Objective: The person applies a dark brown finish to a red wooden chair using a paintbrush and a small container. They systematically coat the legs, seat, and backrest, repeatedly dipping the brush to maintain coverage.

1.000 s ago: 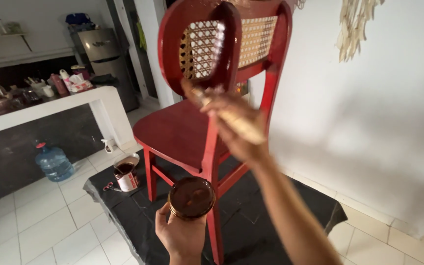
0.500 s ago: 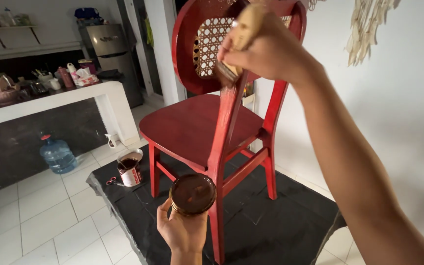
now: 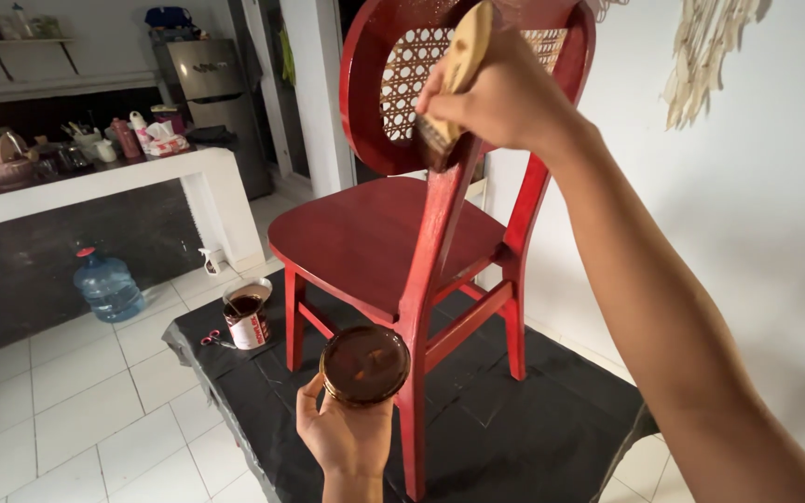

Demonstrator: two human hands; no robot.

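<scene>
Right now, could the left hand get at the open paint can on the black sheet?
Probably not at once: the left hand already holds a round container, though nothing stands between it and the paint can.

Red wooden chair [image 3: 393, 233]: glossy, wet-looking lacquer; woven cane panels in backrest, pale, matt. Wooden-handled paintbrush [image 3: 458, 74]: bare light wood, bristles dark. Round shallow container of brown varnish [image 3: 365, 363]: shiny liquid. Black sheet [image 3: 514, 419] on floor: matt, creased. White floor tiles [image 3: 76, 410]: smooth.

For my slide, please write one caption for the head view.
Right hand presses wooden brush to glossy red cane-back chair; left hand holds round stain-filled lid.
</scene>
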